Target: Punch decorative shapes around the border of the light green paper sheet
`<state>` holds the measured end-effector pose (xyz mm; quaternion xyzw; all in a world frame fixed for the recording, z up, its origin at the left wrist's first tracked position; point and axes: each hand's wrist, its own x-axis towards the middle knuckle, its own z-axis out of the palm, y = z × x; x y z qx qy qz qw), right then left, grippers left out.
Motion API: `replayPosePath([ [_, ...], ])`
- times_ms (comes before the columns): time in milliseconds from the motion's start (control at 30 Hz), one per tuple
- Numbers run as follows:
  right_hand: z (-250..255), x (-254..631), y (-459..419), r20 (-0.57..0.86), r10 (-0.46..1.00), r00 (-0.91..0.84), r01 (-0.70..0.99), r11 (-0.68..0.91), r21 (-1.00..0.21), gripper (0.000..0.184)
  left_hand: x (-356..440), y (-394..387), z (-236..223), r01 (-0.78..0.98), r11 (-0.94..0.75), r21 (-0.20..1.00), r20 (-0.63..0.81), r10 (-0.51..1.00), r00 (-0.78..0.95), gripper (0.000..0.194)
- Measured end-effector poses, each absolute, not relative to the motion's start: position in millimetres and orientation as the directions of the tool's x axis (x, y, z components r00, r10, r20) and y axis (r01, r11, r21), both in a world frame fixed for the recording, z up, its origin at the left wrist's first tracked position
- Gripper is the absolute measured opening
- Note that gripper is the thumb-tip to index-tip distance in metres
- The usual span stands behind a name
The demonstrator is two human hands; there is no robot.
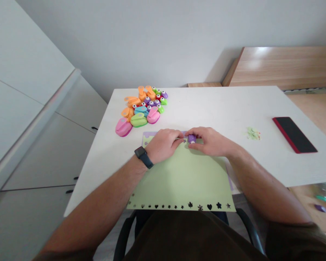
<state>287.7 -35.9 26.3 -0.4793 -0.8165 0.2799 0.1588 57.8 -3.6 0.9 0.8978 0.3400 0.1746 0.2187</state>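
In the head view, the right hand (213, 142) grips a small purple punch (191, 139) at the green sheet's (190, 181) far edge — thumb nearest the body. Just beside it, the left hand (164, 145) narrows its fingertips at that edge — whether they pinch paper, I can't tell.

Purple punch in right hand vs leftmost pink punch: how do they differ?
The purple punch is held in the right hand; the pink punch lies on the table. The purple punch is small, partly covered; the pink punch is larger, fully in view. Both look like paper punches.
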Motion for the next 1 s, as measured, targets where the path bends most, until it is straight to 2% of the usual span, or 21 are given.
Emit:
replayPosePath([
  [367, 31.8, 296.5, -34.8, -0.037, 0.891, -0.452, 0.737, 0.35, -0.579, 0.036, 55.7, -4.7, 3.0, 0.545, -0.682, 0.488, 0.19, 0.692, 0.696, 0.02],
  [1000, 29.6, 292.8, -35.3, -0.02, 0.889, -0.457, 0.721, 0.357, -0.594, 0.038, 55.5, -4.9, 3.5, 0.556, -0.676, 0.484, 0.191, 0.701, 0.687, 0.02],
])
